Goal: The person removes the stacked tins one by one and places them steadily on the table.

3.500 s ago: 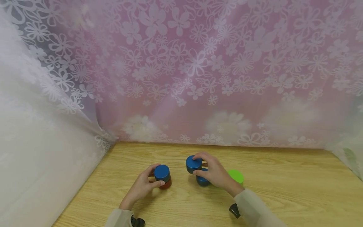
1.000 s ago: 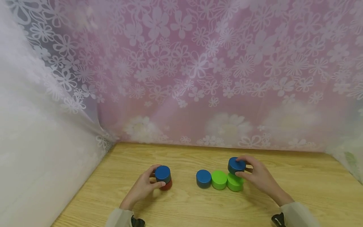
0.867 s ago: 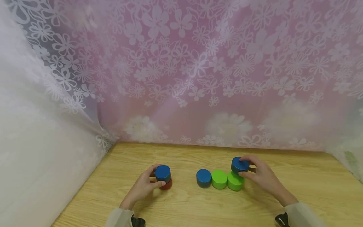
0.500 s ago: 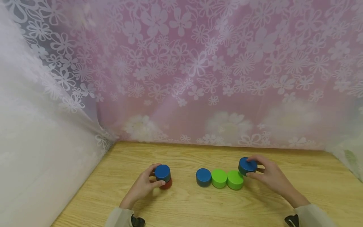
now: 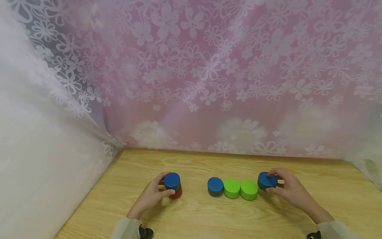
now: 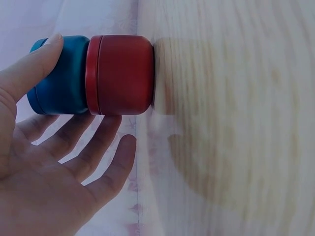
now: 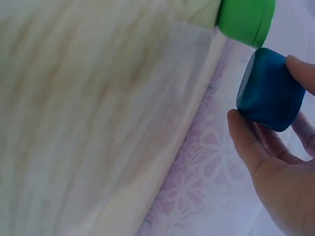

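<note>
On the left, my left hand (image 5: 153,194) grips a blue round lidded tin (image 5: 172,181) that sits on top of a red tin (image 5: 176,194). The left wrist view shows the thumb on the blue tin (image 6: 69,73) and fingers along its other side, with some reaching to the red tin (image 6: 123,73). My right hand (image 5: 290,189) pinches another blue tin (image 5: 266,181) between thumb and fingers, just right of a green tin (image 5: 248,190). In the right wrist view, this held blue tin (image 7: 270,91) is tilted and its base shows, raised off the table.
A row on the table (image 5: 197,219) runs from a third blue tin (image 5: 215,186) through a green tin (image 5: 231,188) to the other green one, side by side. A floral curtain (image 5: 209,99) hangs along the back edge, and white cloth (image 5: 44,159) along the left.
My right hand has carried its blue tin rightward from above the row's blue tin, over the green tins, then lower beside the right green one. My left hand has stayed in place.
</note>
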A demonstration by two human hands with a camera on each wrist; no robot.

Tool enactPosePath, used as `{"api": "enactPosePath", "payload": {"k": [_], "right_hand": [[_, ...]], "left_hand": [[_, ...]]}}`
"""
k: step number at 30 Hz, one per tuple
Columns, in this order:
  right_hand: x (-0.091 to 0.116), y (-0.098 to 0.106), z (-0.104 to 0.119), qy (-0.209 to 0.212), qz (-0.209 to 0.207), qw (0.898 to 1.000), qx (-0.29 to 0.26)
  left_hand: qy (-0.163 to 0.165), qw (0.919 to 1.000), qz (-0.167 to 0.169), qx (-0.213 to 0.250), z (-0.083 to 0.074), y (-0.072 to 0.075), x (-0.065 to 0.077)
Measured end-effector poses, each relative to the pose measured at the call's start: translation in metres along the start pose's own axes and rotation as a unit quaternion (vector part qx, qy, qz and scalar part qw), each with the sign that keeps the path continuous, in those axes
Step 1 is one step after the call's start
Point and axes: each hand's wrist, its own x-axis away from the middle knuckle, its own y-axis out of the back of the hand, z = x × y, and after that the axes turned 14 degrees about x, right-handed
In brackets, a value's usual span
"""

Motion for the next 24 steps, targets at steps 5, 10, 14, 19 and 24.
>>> {"api": "enactPosePath", "payload": {"k": [5,10,14,19,24], "right_hand": [[0.0020,-0.0021,-0.0043,-0.014,0.014,1.000,0.013],[0.0016,-0.0028,-0.0062,-0.036,0.057,0.998,0.018],[0.0012,-0.0060,-0.0073,-0.034,0.084,0.996,0.014],[0.0015,-0.0091,-0.0083,-0.033,0.098,0.994,0.018],[0.0026,-0.0059,-0.0076,-0.032,0.113,0.993,0.017]], "left_hand": [[0.001,1.0000,0.001,0.002,-0.0021,0.0008,-0.0011],[0.000,1.0000,0.004,0.001,-0.0025,0.0018,0.0004],[-0.002,1.0000,0.002,0.005,-0.0018,0.0022,0.0010],[-0.005,1.0000,0.003,-0.001,-0.0017,0.0017,0.0007],[-0.007,1.0000,0.005,0.001,-0.0025,0.0014,0.0016]]}}
